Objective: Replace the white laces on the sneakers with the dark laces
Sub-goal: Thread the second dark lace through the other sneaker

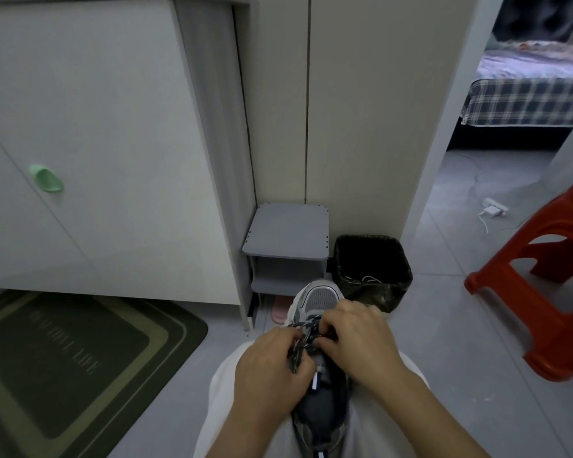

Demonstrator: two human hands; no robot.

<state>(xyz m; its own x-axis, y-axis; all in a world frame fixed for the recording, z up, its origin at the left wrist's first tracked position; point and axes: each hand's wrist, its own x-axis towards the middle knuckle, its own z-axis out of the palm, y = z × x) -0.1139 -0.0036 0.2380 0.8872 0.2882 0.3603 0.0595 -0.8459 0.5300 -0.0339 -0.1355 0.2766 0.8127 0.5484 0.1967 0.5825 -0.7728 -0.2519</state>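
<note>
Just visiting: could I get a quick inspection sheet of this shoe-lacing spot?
Surface: grey tiled floor; sneaker rests on the person's lap.
Job's things: dark lace partly threaded in sneaker; white laces lie in the bin.
Clutter: pink slipper under grey shelf; red stool; doormat.
Hands: left hand and right hand both hold the dark lace.
Cables: power strip with white cable on the floor.
Surroundings: white cabinet, bed beyond doorway.

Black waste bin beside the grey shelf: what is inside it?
Only thin white laces show in the black bag-lined waste bin, by its near wall. That wall and the dark liner hide whatever lies lower.
</note>
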